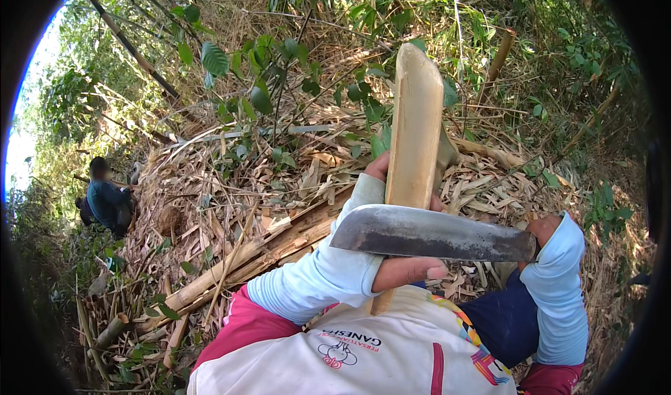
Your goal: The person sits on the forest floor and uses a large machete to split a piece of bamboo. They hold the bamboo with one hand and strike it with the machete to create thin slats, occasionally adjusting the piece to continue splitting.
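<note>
Head view: left hand (400, 273) clasps slat (416, 129); right hand (547, 231) closed round knife (440, 235), handle hidden.

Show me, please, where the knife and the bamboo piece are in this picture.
Knife (433, 235): head view, on the middle of its dark blade.
Bamboo piece (416, 129): head view, on its pale, broad face.

The machete (440, 235) is scuffed metal, the bamboo piece (412, 140) smooth.
</note>
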